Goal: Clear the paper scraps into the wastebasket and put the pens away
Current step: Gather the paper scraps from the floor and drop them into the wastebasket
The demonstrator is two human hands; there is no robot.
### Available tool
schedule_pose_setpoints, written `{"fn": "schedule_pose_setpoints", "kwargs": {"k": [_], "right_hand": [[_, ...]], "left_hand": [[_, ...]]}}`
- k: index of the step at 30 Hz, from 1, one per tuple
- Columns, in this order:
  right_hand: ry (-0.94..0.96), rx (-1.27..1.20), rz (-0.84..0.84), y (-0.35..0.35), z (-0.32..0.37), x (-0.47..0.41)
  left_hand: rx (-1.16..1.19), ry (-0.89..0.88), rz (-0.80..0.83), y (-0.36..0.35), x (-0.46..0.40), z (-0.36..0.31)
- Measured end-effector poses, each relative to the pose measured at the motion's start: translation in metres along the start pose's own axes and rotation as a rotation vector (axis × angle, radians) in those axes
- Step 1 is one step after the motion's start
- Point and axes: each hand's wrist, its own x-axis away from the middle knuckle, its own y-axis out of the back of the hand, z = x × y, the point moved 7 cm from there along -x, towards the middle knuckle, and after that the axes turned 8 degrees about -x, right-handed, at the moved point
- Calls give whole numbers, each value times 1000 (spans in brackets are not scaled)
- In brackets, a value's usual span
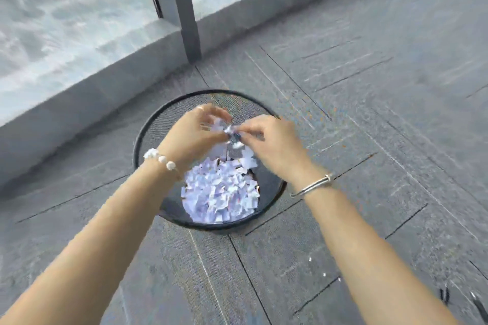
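Both hands meet above the black mesh wastebasket (148, 140), which stands on grey carpet tiles (369, 113) at the centre of view. The left hand (192, 134), wearing a beaded bracelet (161, 159), has its fingers loosely curled around a small clump of paper scraps (224, 129), while the right hand (269, 142), with a metal bangle (314, 185) on its wrist, pinches at the same clump with thumb and fingertips. Some pieces appear to be loose below the hands, at about 6 o'clock from them, above the white pile (219, 195) already lying in the basket. The scraps are likely very light and limp, prone to cling to skin and drift, so rubbing or picking them off low over the rim seems wise. A few white flecks (317, 269) lie on the carpet at 5 o'clock. Motion blur hides the fingertips, something dark sits between the hands that I cannot identify, and no pens are visible.
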Motion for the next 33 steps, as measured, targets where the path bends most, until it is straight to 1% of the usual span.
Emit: {"fn": "schedule_pose_setpoints", "kwargs": {"k": [3, 7, 10, 14, 16, 18, 20, 22, 24, 26, 28, 30, 31, 33], "right_hand": [[-43, 100, 57, -6, -2, 3], [-89, 87, 44, -4, -3, 3], [-86, 100, 18, -1, -2, 2], [-94, 105, 62, -3, -1, 4], [-68, 73, 11, 1, 0, 5], [-49, 77, -70, 8, 0, 6], [-33, 27, -102, 15, -1, 9], [-36, -128, -115, 25, -5, 17], [-24, -244, -178, 45, -11, 30], [-35, -313, -270, 70, -28, 52], [-92, -374, -368, 93, -60, 86], [-208, -370, -453, 105, -105, 128], [-283, -351, -487, 105, -130, 151], [-445, -325, -528, 93, -185, 197]], "left_hand": [[-36, 59, 6, 1, 4, 10], [-92, 48, -34, 1, 4, 11], [-53, 48, -55, 2, 4, 13], [-25, 4, -86, 0, 6, 7], [6, -27, -102, -3, 6, 0], [10, -68, -132, -8, 8, -7], [24, -118, -188, -12, 10, -17], [63, -189, -283, -14, 15, -32], [119, -301, -374, -22, 24, -52], [169, -417, -392, -44, 36, -71], [164, -561, -325, -81, 51, -89], [103, -696, -148, -134, 61, -97], [65, -717, -27, -164, 63, -93], [-23, -664, 186, -224, 60, -64]]}}
